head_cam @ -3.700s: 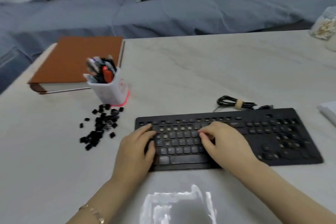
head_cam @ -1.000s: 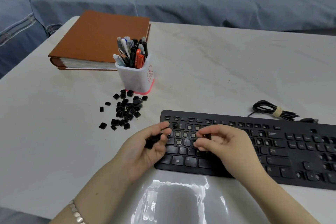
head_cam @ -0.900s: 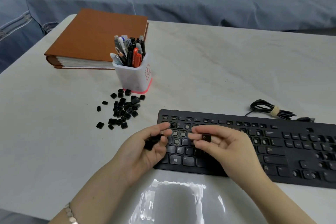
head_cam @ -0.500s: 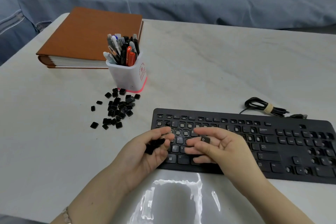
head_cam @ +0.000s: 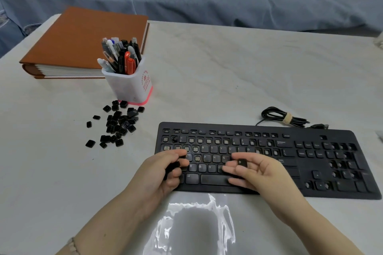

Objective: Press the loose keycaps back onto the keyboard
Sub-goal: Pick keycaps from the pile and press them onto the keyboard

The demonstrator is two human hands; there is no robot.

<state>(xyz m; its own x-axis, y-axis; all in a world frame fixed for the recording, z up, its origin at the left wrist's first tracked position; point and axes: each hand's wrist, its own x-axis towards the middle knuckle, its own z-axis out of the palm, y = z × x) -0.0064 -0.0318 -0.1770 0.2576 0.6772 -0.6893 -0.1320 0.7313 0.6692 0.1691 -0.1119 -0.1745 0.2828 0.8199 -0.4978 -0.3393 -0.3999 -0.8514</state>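
Black keycaps fill the curled left hand; the right hand pinches a "D" keycap between thumb and fingers above the keyboard.

Black on pale marble

The keyboard and loose keycaps are black, and the D keycap has white lettering. The table is off-white with faint grey veining. There is a rust-brown binder, a white pen cup with red print (pink at its base), a grey-blue sofa and a black cable with a tan tie.
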